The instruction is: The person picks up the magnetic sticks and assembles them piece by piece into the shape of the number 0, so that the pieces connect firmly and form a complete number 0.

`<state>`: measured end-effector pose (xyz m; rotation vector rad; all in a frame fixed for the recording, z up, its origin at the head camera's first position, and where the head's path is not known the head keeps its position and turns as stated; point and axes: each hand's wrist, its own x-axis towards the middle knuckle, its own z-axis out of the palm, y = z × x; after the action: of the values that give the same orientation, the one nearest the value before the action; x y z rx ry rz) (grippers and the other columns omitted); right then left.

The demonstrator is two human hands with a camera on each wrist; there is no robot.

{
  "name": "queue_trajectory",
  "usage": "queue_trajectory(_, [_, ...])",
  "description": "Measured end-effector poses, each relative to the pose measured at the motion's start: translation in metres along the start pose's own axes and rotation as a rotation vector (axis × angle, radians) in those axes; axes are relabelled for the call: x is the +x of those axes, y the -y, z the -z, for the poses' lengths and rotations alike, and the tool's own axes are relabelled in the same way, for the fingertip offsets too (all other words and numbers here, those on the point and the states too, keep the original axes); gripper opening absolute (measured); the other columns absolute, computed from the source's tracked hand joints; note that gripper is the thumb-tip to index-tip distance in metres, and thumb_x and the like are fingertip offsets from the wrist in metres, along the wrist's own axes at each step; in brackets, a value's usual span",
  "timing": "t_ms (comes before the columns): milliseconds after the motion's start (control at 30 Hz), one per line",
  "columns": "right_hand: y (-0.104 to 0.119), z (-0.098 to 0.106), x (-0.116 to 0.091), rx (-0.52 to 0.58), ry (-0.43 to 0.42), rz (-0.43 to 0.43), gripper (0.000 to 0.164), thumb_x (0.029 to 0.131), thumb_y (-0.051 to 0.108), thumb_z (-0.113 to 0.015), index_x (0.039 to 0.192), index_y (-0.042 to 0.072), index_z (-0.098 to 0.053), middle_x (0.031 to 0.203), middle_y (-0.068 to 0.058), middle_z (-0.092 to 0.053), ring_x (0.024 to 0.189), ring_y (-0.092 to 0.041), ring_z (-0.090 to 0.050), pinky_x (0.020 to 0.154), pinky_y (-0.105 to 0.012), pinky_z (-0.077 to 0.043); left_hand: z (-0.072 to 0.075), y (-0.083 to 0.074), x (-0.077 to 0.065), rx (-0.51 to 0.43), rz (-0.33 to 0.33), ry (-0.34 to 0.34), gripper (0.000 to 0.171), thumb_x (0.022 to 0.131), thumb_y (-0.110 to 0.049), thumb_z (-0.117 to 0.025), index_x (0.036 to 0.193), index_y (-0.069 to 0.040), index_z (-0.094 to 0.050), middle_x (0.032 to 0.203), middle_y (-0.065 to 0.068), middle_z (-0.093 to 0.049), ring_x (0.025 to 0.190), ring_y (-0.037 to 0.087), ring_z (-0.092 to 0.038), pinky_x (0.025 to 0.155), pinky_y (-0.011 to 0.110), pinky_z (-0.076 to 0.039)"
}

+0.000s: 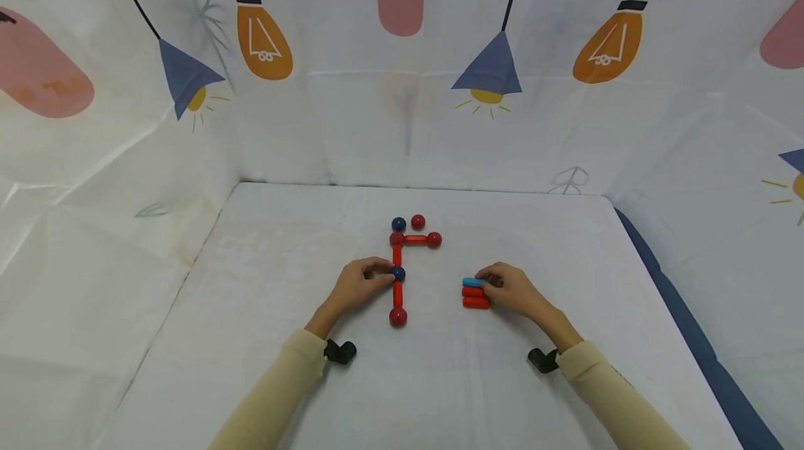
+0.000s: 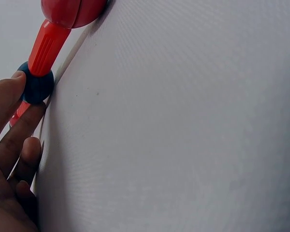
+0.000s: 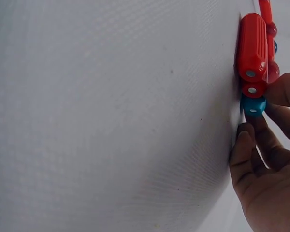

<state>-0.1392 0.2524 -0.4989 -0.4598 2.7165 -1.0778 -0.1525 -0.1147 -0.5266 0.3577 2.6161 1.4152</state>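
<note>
Someone's left hand (image 1: 361, 285), fingers bent, pinched a glossy dark-blue ball (image 1: 398, 273) set between two ridged red rods (image 1: 398, 294) in a line on the white tabletop (image 1: 270, 248). Off to the right, the right hand (image 1: 514, 291) curled thumb and fingers, gripping one end of a light-blue stick (image 1: 472, 282) just beside two short red sticks (image 1: 475, 303).

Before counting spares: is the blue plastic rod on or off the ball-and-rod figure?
Off: the rod is apart, beside two red rods.
</note>
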Motion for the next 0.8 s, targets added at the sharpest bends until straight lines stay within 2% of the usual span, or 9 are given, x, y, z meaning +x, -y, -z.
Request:
queue_trajectory(567, [0.0003, 0.0009, -0.0014, 0.005, -0.042, 0.053, 0.019, 0.095, 0.005, -0.068, 0.114, 0.001, -0.072, 0.111, -0.012, -0.071, 0.096, -0.022, -0.067, 0.082, -0.030, -0.057, -0.0006, 0.0002, 0.0000, 0.008, 0.013, -0.003, 0.029, 0.093, -0.027, -0.076, 0.121, -0.019, -0.075, 0.103, -0.006, -0.072, 0.082, 0.016, -0.055, 0.069, 0.027, -0.046])
queue_trajectory(800, [0.0045, 0.0003, -0.0020, 0.014, -0.062, 0.091, 0.018, 0.095, 0.005, -0.069, 0.113, 0.002, -0.072, 0.110, -0.010, -0.071, 0.096, -0.022, -0.065, 0.081, -0.029, -0.057, -0.0007, 0.0003, 0.0006, 0.005, 0.004, 0.004, 0.029, 0.094, -0.027, -0.076, 0.122, -0.019, -0.075, 0.105, -0.005, -0.072, 0.083, 0.016, -0.055, 0.071, 0.026, -0.046])
